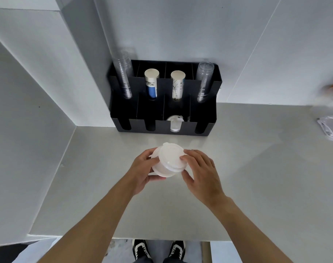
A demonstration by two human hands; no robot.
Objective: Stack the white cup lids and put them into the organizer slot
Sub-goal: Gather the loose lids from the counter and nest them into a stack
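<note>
1. I saw the white cup lids (168, 161) gathered as a short stack, held above the desk (256, 168) in front of the organizer. They were round, milky and slightly see-through, with raised rims; the top lid sat a little askew of the ones beneath, and a small tab stuck out at its far edge.
2. My left hand (142, 170) was wrapped round the stack from the left and below, fingers curled under its bottom edge, thumb on the near side.
3. My right hand (200, 170) closed on the stack's right side, fingertips resting on the top lid's rim and thumb against the lower edge.
4. The black organizer (209, 118) stood against the wall, well beyond the stack. In its front row, the third slot from the left held a clear lid (175, 123); the other front slots looked dark.
5. In the back row stood two stacks of clear cups (123, 78) at the outer slots and two stacks of paper cups (152, 82) between them.
6. At the desk's far right edge lay some clear plastic wrapping (330, 128), too blurred for me to make out further.
</note>
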